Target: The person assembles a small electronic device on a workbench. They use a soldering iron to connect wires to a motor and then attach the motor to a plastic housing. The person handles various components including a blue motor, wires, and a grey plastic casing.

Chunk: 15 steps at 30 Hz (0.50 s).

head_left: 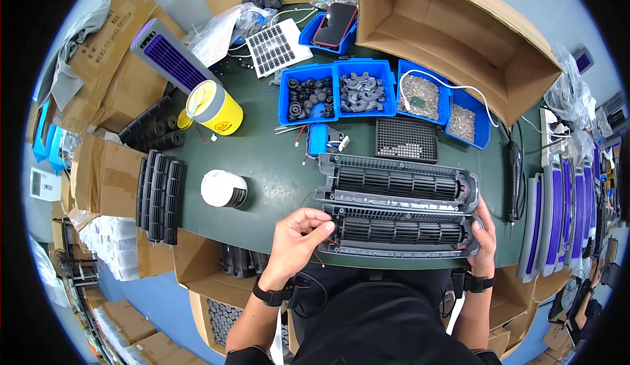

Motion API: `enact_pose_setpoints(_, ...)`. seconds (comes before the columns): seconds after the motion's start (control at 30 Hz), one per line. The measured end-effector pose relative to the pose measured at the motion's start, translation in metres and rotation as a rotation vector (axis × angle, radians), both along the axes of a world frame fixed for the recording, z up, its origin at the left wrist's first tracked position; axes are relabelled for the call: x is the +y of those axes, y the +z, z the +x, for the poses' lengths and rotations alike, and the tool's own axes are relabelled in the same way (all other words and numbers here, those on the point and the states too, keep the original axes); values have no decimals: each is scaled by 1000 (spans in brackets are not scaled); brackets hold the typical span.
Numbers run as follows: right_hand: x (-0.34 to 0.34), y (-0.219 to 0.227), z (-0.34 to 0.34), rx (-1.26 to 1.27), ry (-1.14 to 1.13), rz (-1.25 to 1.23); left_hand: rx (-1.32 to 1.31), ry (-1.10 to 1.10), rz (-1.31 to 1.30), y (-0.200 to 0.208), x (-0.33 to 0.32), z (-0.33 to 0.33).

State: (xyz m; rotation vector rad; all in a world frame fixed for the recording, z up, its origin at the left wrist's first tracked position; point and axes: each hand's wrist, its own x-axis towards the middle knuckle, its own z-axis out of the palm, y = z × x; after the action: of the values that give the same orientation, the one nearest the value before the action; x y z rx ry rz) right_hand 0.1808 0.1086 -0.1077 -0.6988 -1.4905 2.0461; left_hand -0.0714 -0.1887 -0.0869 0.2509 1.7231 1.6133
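Two grey fan housings lie side by side at the table's front edge, each with a black ribbed roller inside. My left hand (298, 240) is closed at the left end of the near fan housing (400, 250), thumb and forefinger pinched beside a small dark round part there. What is between the fingertips is too small to make out. Around the right end of this housing my right hand (484, 237) is wrapped, gripping it. Directly behind, the far fan housing (394, 197) touches or almost touches the near one. Thin wires hang at the left end of the near housing.
Blue bins (308, 121) of grey and black parts and small metal pieces stand behind a black grid tray (407, 138). A white tub (224, 189), a yellow canister (226, 112) and black rollers (159, 197) are at left. An electric screwdriver (514, 181) hangs at right near purple-fronted panels (554, 217).
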Motion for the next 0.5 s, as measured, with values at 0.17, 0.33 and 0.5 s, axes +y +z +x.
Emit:
enact_pose_setpoints(0.17, 0, 1, -2, 12, 3, -1, 80, -11, -7, -5, 2, 2)
enact_pose_setpoints(0.33, 2, -3, 2, -19, -4, 14, 117, -11, -91, 7, 4, 5)
enact_pose_setpoints(0.5, 0, 1, 1, -21, -10, 6, 70, 23, -92, 24, -22, -14)
